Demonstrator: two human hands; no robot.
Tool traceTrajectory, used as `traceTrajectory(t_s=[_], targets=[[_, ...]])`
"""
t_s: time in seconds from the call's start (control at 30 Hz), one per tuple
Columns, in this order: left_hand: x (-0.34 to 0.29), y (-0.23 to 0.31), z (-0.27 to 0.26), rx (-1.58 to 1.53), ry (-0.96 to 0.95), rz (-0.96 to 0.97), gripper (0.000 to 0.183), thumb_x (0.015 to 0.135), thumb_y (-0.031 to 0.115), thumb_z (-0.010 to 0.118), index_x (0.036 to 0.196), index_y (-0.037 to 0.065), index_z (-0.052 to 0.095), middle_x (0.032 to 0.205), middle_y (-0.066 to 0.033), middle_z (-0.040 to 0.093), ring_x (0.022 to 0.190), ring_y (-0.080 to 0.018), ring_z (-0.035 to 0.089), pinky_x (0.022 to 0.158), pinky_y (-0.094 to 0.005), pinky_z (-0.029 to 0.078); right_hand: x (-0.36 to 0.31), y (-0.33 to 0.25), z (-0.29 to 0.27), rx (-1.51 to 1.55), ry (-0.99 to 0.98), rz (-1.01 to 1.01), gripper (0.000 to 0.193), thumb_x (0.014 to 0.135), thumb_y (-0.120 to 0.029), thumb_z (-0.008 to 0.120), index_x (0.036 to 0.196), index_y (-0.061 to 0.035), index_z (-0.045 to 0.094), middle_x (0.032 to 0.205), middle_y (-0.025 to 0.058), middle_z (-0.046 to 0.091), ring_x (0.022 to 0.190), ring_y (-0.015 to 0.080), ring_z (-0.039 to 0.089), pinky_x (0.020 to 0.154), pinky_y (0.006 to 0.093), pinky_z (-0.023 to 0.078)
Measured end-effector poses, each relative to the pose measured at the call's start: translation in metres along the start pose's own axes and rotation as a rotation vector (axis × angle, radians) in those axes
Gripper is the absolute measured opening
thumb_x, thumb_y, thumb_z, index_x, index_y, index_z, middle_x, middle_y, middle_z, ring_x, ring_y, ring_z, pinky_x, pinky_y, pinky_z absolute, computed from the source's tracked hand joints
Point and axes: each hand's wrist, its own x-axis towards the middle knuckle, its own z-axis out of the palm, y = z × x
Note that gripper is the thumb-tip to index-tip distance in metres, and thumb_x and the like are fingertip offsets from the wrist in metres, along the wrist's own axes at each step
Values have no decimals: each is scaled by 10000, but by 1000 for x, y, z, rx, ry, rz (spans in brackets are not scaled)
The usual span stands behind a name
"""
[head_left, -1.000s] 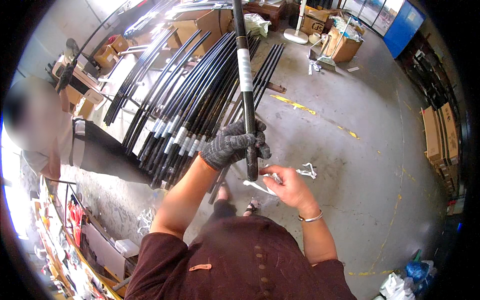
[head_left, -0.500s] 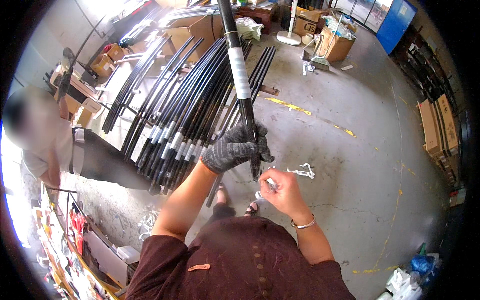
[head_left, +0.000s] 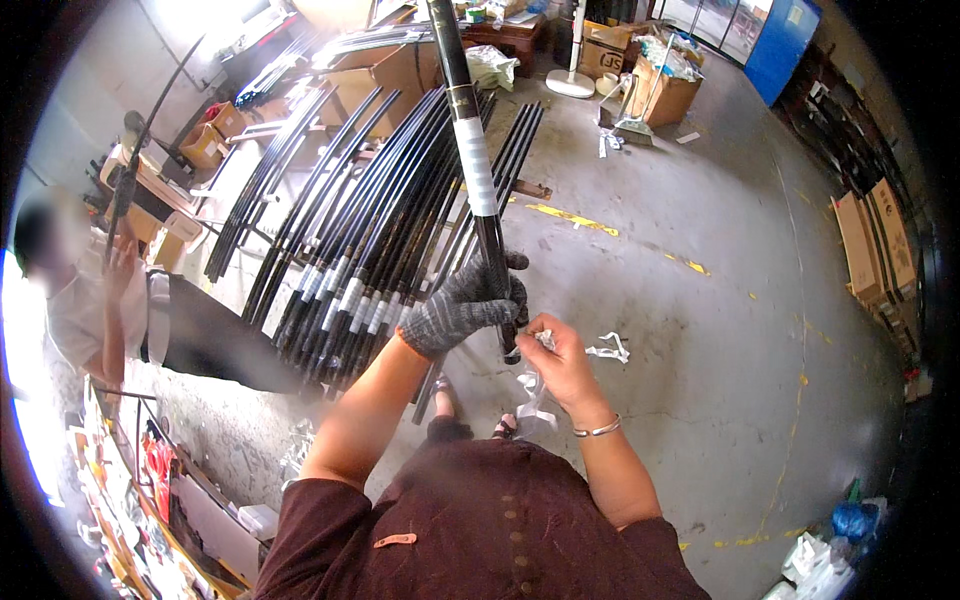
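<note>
My left hand [head_left: 462,308], in a grey knit glove, is wrapped round a black pole [head_left: 455,82] near its lower end. The pole stands steeply tilted, its top running out of the upper edge. A whitish wrapped band [head_left: 477,165] circles it above the glove. Close beside the pole's lower end, my bare right hand [head_left: 563,365] pinches a crumpled whitish film strip [head_left: 538,408], which dangles below the fingers. Whether the strip is still joined to the pole I cannot tell. To the left lie many similar black poles [head_left: 385,215], several with whitish bands.
At the left a person [head_left: 85,315] stands holding a dark rod [head_left: 125,190] upright. White scraps [head_left: 610,348] litter the floor beyond my right hand. Cartons [head_left: 665,95] and a dustpan [head_left: 634,130] stand at the back; flat cartons [head_left: 875,245] lean at the right.
More of the film strip now hangs from my right hand, which has shifted slightly upward. The pole's band sits a little lower in view. The other person's rod has moved.
</note>
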Motion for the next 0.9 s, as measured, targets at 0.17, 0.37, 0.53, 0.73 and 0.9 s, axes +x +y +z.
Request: traceTrajectory(t_s=[0.17, 0.37, 0.53, 0.73, 0.9], targets=[[1, -6, -8, 2, 165, 22, 526, 760, 38, 747, 1221, 73, 494, 911, -40, 596, 795, -168, 617, 733, -314, 523, -9, -3, 3, -211, 126, -300, 182, 877, -103, 644, 808, -1, 510, 651, 92, 509, 557, 192, 451, 531, 309, 373], [1, -29, -20, 84, 211, -38, 482, 780, 46, 733, 1199, 77, 497, 923, -37, 591, 830, -159, 600, 732, -318, 517, 4, 32, 15, -400, 180, -123, 169, 869, -154, 646, 832, -28, 538, 661, 165, 558, 551, 344, 539, 520, 400, 407], [-7, -15, -21, 84, 121, -94, 469, 799, 42, 718, 1208, 51, 488, 869, -33, 613, 801, -145, 611, 726, -297, 507, 22, 78, 6, -557, 322, -88, 172, 867, -193, 638, 824, -55, 544, 697, 175, 604, 653, 391, 598, 568, 473, 440], [-20, 2, -25, 106, 126, -146, 395, 808, 58, 705, 1164, 31, 534, 806, -31, 605, 730, -146, 603, 669, -297, 504, 37, 141, -55, -806, 439, 118, 168, 839, -181, 648, 861, -43, 554, 767, 188, 635, 734, 420, 613, 624, 497, 460], [-49, 42, -61, 60, 253, -37, 459, 791, 160, 738, 1194, 56, 544, 801, 8, 580, 684, -101, 573, 600, -244, 489, -11, 253, -173, -651, 501, 321, 202, 816, -119, 628, 947, 20, 562, 762, 206, 617, 673, 319, 613, 629, 434, 477]])
